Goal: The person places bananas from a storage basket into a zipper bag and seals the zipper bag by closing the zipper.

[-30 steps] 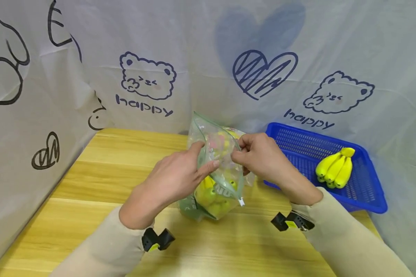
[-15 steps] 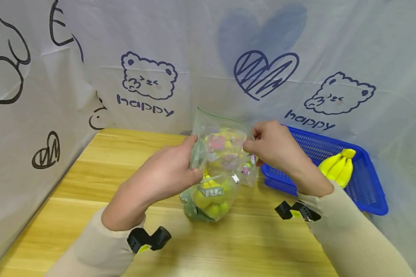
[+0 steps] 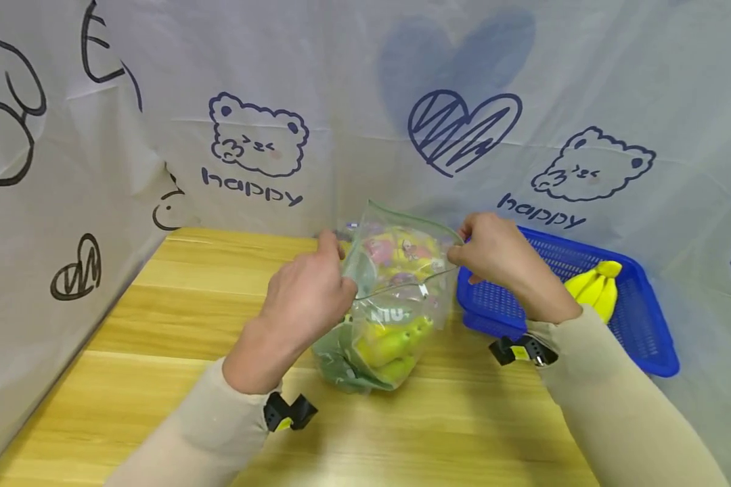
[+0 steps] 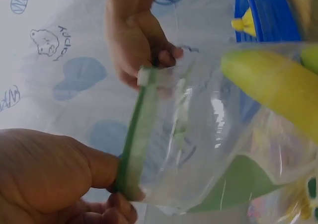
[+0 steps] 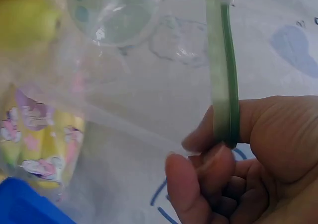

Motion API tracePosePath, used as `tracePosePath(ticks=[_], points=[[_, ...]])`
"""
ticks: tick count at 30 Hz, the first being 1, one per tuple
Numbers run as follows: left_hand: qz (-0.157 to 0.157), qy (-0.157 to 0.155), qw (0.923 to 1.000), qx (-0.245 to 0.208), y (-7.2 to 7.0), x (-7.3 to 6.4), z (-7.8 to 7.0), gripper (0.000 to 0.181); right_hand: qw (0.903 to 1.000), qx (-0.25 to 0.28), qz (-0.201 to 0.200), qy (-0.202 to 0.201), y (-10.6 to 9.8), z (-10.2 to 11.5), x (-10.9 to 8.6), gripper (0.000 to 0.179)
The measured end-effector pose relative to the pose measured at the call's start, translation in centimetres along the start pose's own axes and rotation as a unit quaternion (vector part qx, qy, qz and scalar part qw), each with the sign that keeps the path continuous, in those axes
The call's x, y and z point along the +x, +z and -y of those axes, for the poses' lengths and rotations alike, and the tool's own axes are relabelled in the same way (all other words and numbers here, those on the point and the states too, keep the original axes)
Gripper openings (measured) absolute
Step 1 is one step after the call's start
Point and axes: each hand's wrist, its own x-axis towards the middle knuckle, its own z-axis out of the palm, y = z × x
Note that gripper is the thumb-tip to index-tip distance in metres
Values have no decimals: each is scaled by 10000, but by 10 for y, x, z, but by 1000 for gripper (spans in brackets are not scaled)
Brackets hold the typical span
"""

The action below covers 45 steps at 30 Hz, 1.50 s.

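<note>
A clear slider zipper bag (image 3: 391, 315) with green trim stands on the table, a bunch of yellow-green toy bananas (image 3: 396, 343) inside. My left hand (image 3: 307, 291) pinches the left end of its top edge. The right hand (image 3: 493, 260) pinches the opposite end, thumb and finger on the green zip strip (image 5: 226, 70). Between the hands, the white slider (image 4: 144, 77) sits on that strip, and the mouth is stretched wide. Behind stands a second clear bag (image 5: 42, 139) with pink and purple cartoon prints and yellow contents, seen partly through the first.
A blue plastic basket (image 3: 652, 331) stands at the right, holding another bunch of yellow toy bananas (image 3: 597, 291), partly hidden by my right arm. A white sheet (image 3: 353, 81) with drawings hangs behind the wooden table (image 3: 176, 318) and along its left side.
My hands have spread apart, the right one moving right and slightly up. The bag's mouth is pulled wider, and its printed front now faces me more squarely.
</note>
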Motion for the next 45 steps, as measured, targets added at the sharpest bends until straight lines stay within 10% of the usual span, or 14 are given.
tracePosePath(ticks=[3, 12, 23, 32, 45], points=[[-99, 146, 9998, -103, 5, 1, -2, 6, 9999, 61, 105, -98, 4, -1, -1, 18], [-1067, 347, 9934, 240, 18, 6, -1, 14, 9948, -312, -864, -430, 19, 0, -10, 21], [-560, 344, 9917, 1104, 19, 6, -4, 19, 9942, 262, -864, -585, 19, -17, -16, 38], [-1153, 463, 9904, 608, 25, 4, 12, 17, 9915, 368, -1216, -298, 9, -84, -22, 38], [-934, 366, 9935, 542, 23, 6, 12, 20, 9864, -1050, -280, 1230, -2, -207, 3, 52]])
